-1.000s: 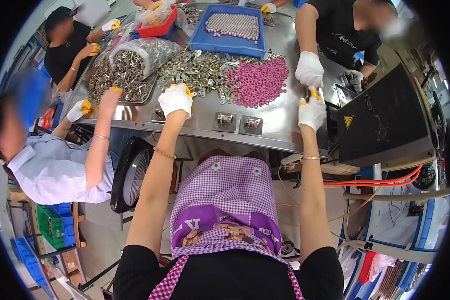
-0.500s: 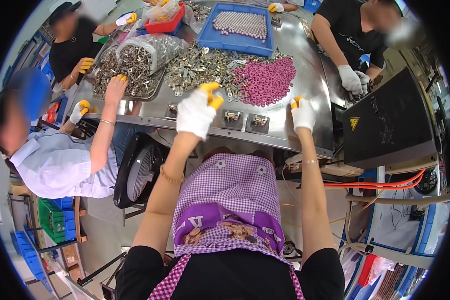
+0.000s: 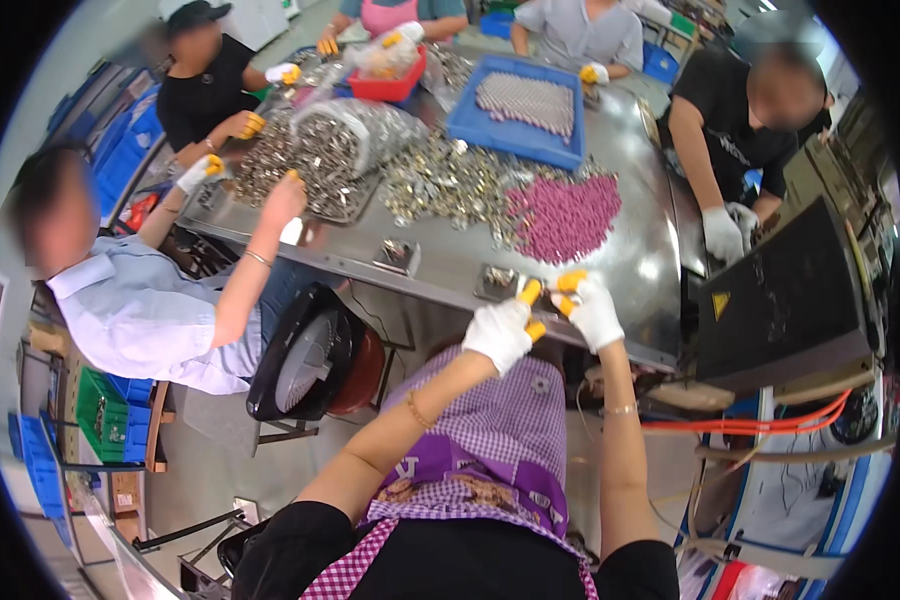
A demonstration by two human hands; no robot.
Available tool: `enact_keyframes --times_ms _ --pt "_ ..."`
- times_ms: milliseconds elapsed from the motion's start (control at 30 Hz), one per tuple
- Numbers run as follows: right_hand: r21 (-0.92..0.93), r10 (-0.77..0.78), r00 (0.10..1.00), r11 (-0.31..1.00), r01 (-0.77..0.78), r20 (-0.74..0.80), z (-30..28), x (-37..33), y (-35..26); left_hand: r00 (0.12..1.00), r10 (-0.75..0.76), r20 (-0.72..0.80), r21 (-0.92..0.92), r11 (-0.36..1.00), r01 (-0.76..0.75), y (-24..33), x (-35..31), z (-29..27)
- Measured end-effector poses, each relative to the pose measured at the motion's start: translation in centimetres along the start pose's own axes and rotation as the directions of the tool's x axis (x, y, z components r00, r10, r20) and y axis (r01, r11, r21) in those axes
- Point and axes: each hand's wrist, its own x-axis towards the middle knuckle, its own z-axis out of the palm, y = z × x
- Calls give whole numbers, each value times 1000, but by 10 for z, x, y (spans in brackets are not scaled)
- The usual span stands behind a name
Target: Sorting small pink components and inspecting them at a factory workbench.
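Note:
My left hand (image 3: 502, 332), in a white glove with yellow fingertips, is at the table's front edge, its index finger and thumb apart with nothing visible between them. Close to its right, my right hand (image 3: 595, 312) wears a matching glove. Its yellow fingertips are pressed close together, and whatever they pinch is too small to make out. A small black block with a metal part on top (image 3: 497, 281) sits just left of my fingers; another such block is mostly hidden behind the fingertips. Beyond my hands lie a pile of pink rings (image 3: 567, 217) and a heap of metal parts (image 3: 435, 187).
A blue tray (image 3: 460, 128) holds rows of small parts at the back. Farther left are a metal-parts bag (image 3: 370, 135) and a red bin (image 3: 385, 88). Another black block (image 3: 397, 253) stands left. Co-workers sit around the table; a black box (image 3: 780, 300) stands right.
My left hand has moved right and nearer to me, and my right hand has come in beside it at the front blocks. The view has shifted, showing more of the far side.

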Motion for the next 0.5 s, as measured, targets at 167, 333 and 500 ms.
enact_keyframes --times_ms 167,333,500 --pt "155 219 971 960 -232 101 1 5 -9 991 66 113 129 988 -80 -15 9 5" --pt "186 319 948 932 -312 -9 2 2 -26 993 5 -122 -84 996 -15 12 24 -51" --pt "106 342 940 934 -341 2 3 3 -34 978 137 -156 289 953 -87 18 53 -32"
